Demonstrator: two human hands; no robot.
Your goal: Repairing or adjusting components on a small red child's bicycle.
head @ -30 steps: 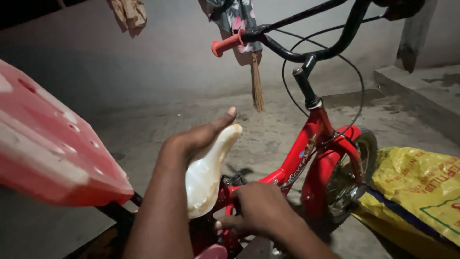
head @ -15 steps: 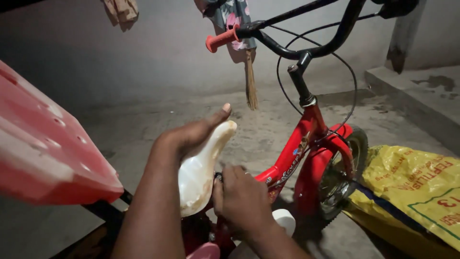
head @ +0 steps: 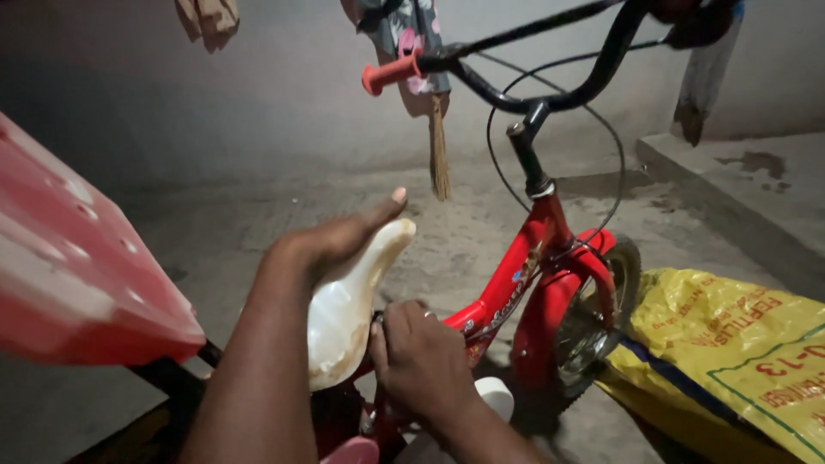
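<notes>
the right hand (head: 421, 357) has drawn in from lower right of the white saddle (head: 348, 305): a second ago it lay spread below and to the right of it, and now it is bunched into a fist just beside the saddle's right edge, knuckles up, at the red frame (head: 516, 279). the left hand (head: 331, 241) has flattened a little along the top of the saddle. a white round part (head: 497, 397) now shows near the right wrist.
</notes>
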